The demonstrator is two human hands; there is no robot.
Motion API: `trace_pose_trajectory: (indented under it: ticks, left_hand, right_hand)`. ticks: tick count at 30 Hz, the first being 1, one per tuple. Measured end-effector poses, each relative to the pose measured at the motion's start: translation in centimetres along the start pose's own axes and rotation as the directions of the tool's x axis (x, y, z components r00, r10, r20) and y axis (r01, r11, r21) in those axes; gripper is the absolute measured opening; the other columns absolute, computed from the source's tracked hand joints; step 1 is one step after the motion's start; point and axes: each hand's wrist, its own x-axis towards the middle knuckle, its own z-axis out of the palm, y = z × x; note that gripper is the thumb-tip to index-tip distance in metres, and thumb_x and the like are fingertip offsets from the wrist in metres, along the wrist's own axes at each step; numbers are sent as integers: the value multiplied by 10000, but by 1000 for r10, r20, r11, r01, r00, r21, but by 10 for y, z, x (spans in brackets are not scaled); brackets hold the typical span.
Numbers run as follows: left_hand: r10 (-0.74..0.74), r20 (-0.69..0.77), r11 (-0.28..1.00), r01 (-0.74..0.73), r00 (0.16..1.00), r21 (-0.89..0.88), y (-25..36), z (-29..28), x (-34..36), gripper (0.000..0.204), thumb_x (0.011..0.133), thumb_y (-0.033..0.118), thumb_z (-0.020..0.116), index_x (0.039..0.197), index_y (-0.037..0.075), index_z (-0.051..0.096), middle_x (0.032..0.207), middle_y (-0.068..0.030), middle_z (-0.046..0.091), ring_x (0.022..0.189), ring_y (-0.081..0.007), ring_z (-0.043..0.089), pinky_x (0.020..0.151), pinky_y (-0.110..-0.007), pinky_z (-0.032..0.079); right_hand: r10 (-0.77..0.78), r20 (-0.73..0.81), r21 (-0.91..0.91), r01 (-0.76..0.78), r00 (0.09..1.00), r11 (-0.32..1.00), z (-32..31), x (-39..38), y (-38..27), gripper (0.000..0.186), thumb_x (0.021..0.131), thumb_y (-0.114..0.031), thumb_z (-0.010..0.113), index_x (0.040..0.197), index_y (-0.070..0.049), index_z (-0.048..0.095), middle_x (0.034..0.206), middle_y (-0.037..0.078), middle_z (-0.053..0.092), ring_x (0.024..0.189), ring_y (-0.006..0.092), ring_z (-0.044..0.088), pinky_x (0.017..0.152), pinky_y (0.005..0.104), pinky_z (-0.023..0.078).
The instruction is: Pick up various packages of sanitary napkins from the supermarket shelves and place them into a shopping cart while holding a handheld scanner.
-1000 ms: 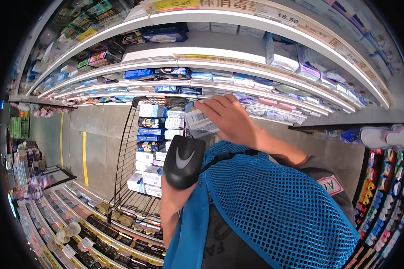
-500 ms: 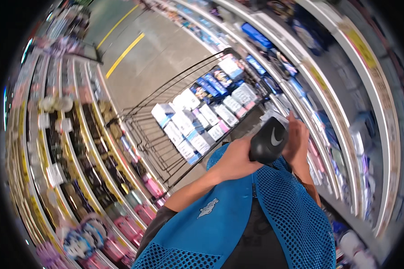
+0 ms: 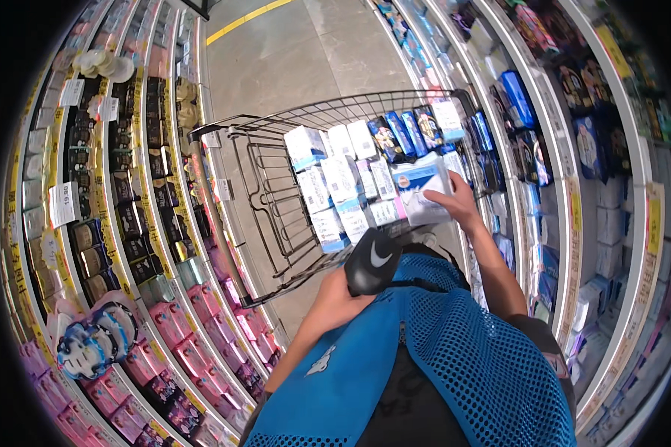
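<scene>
My left hand (image 3: 334, 302) grips a black handheld device (image 3: 371, 264), its top bearing a pale curved mark, near my chest. Fingers of my right hand (image 3: 455, 201) are closed on a white and blue package (image 3: 417, 183) at the right side of a wire shopping cart (image 3: 265, 216). Several white boxes (image 3: 313, 186) and some dark blue packs (image 3: 401, 135) lie in rows inside the cart. A blue mesh vest (image 3: 470, 365) covers my torso below both hands.
Shelves of pink (image 3: 194, 335) and dark packages (image 3: 134, 235) run along the left. Shelves with blue and white packs (image 3: 589, 149) line the right, close beside the cart. Beyond the cart a tiled floor (image 3: 320, 52) carries a yellow line (image 3: 246, 22).
The view has turned, so the cart now lies crosswise ahead. My right hand has moved out over the cart with the package, and the device in my left hand sits lower.
</scene>
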Motion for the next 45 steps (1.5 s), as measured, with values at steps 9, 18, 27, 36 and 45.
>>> trace_pose_trajectory:
  ticks: [9, 18, 27, 36, 45]
  left_hand:
    - [-174, -215, 964, 122, 961, -237, -25, -43, -34, 315, 733, 19, 681, 1031, -10, 585, 941, -87, 655, 847, -146, 611, 748, -295, 485]
    - [-280, -301, 938, 194, 912, -286, -36, -65, -37, 257, 732, 17, 688, 976, -14, 613, 898, -71, 661, 826, -127, 607, 747, -283, 482]
    - [-320, -218, 925, 254, 922, -281, -56, -72, -48, 373, 735, -2, 709, 1080, 0, 568, 983, -53, 639, 889, -110, 587, 800, -266, 464]
    - [-329, -215, 917, 257, 919, -304, -56, -71, -45, 369, 741, -3, 705, 1083, -1, 566, 996, -53, 636, 892, -111, 585, 806, -265, 460]
    - [-385, -204, 905, 325, 900, -274, -61, -74, -49, 345, 746, 12, 702, 1068, 0, 578, 964, -55, 645, 871, -113, 590, 788, -265, 462]
  right_hand:
    - [-540, 51, -641, 442, 840, 628, 141, 157, -36, 651, 596, -264, 730, 1146, -23, 477, 1063, 166, 520, 1015, 346, 489, 856, 438, 418]
    - [-318, -200, -678, 103, 927, 728, 222, 183, -24, 685, 587, -296, 775, 1167, -99, 469, 1142, 107, 473, 1095, 316, 445, 889, 499, 372]
    - [-78, -238, -583, -78, 968, 809, 234, 192, -14, 742, 625, -341, 740, 1191, -9, 394, 1054, 221, 540, 974, 371, 553, 811, 447, 462]
    - [7, -144, -766, -116, 990, 633, 225, 200, -28, 789, 627, -434, 721, 1173, 42, 406, 986, 245, 606, 916, 357, 616, 794, 418, 494]
    - [93, 4, -599, -71, 996, 797, 247, 200, 0, 1017, 614, -509, 748, 1382, -91, 227, 1275, 259, 375, 1143, 413, 455, 916, 477, 420]
